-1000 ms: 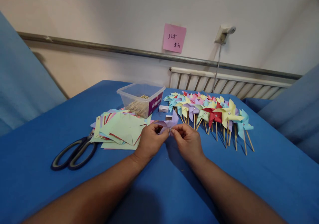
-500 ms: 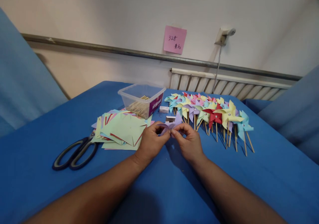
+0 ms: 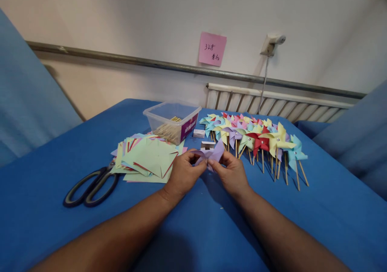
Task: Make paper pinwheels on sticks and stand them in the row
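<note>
Between both hands is a purple paper pinwheel, its corners folded in toward the middle. My left hand pinches its left side, the thumb close to the centre. My right hand grips the right side, its thumb also at the centre and the fingers behind the paper. Just beyond the pinwheel stands a small open box, partly hidden by the paper. No stick shows on this pinwheel. Left of my hands lies a pile of cut paper squares, light green on top.
Scissors with dark handles lie at the left. Behind the paper stands a clear plastic tub of wooden sticks. A small white box is beside it. Many finished pinwheels lie at the right on the blue cloth.
My right hand has shifted its hold on the purple pinwheel, its fingers now behind the paper. More of the pinwheel's right blade shows. My left hand has hardly moved.
</note>
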A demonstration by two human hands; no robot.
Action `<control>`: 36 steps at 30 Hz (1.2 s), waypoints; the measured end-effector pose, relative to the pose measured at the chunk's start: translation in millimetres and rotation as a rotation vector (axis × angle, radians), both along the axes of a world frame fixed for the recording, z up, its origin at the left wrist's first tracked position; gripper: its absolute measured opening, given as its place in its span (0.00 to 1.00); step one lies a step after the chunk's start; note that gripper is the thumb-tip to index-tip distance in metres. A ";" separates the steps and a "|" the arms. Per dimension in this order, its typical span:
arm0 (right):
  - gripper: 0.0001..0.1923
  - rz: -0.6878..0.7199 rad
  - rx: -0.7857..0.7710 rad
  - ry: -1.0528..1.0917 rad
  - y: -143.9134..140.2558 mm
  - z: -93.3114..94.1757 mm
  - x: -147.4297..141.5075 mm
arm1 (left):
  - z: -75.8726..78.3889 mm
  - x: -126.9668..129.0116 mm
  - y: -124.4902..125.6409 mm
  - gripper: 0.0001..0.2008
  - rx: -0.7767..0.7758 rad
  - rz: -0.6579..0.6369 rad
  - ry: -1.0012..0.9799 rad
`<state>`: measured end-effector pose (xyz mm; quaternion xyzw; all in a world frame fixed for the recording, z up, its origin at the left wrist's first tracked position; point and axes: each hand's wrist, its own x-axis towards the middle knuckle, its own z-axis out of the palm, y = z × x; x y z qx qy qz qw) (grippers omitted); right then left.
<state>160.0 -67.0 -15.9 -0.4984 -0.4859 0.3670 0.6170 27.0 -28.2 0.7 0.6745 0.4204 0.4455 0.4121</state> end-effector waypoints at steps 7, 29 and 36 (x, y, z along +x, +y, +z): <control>0.10 -0.083 0.021 -0.206 -5.1 2.7 2.1 | 5.4 -0.3 -2.0 0.06 -0.017 -0.008 0.007; 0.10 -0.007 0.088 -0.140 -7.5 4.3 3.7 | 10.5 0.6 -8.1 0.05 -0.093 -0.027 -0.075; 0.07 -0.084 0.099 -0.266 -8.2 3.3 3.9 | 14.1 0.2 -10.0 0.07 -0.073 0.004 -0.052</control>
